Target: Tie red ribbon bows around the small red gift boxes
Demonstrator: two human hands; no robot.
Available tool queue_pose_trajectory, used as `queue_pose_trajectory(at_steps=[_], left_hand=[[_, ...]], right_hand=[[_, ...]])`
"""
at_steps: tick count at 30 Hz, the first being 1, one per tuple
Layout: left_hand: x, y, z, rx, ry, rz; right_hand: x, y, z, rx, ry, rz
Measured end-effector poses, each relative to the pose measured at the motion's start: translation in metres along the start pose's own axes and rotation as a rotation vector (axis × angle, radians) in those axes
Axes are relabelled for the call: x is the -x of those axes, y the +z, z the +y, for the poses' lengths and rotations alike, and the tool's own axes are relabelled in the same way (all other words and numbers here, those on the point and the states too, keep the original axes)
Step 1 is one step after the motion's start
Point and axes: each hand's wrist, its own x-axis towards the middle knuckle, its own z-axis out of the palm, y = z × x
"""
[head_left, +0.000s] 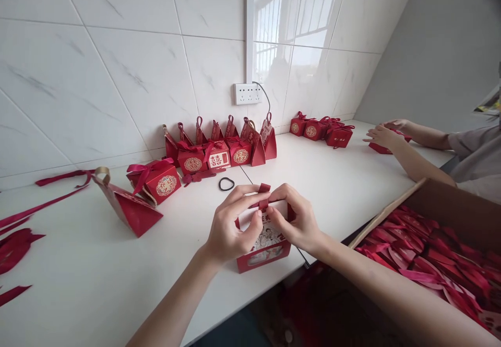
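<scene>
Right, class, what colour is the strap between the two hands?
The strap is dark red; it shows in the head view.

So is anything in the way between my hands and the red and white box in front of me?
Nothing visible: your left hand and right hand both touch the box at its top, by the ribbon loop. The black band lies on the table beyond your left hand, not between it and the box.

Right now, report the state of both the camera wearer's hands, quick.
Left hand: closed, holding the red-and-white box near its top.
Right hand: closed on the same box's top, opposite side.
</scene>
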Motion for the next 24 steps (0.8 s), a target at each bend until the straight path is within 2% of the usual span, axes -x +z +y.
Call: queue_pose_trajectory(at_steps=[10,24], left_hand=[[0.0028,0.0017,-0.0029,-0.031,-0.017,0.006],[0.0035,0.0033,-0.0035,0.036,-0.055,0.008]], right_hand=[[0.0012,-0.0013,0.0051,0.042,-0.052,-0.029],[-0.0020,-0.0065,0.0018,0.002,0.049,-0.120]])
